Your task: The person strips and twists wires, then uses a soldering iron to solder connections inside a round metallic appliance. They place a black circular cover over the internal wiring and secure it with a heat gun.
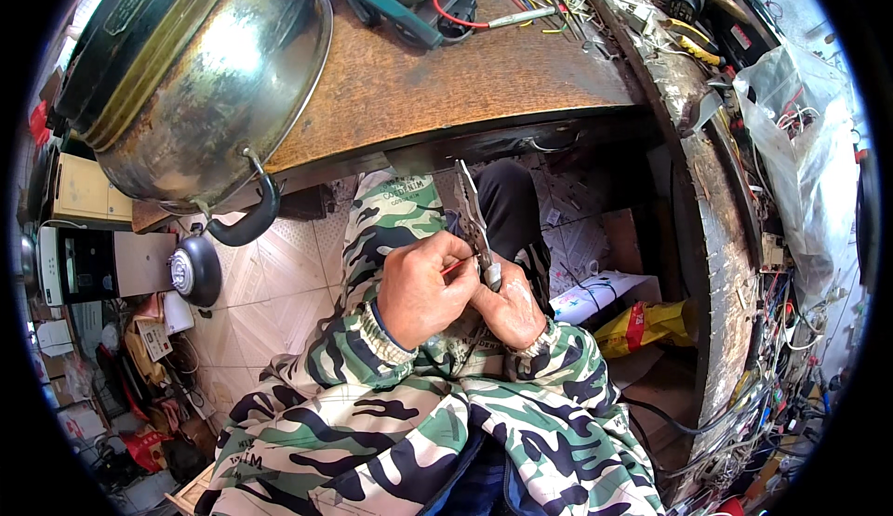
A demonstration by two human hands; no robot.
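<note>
Pinching a thin red wire (452, 266) between thumb and forefinger, the left hand (423, 290) held it beside a metal hand tool (472, 221) that pointed up above the lap. The right hand (508, 305) had its fingers curled around the tool's lower end. Both pieces were already in hand; work looked unfinished, though how much remained was hard to tell with the wire's end hidden.

Grainy wooden desktop (437, 84); at its left, a stained, glossy metal pot (233, 60); before it, dull metal pliers (473, 218); right of it, a crinkled clear plastic bag (798, 153).
</note>
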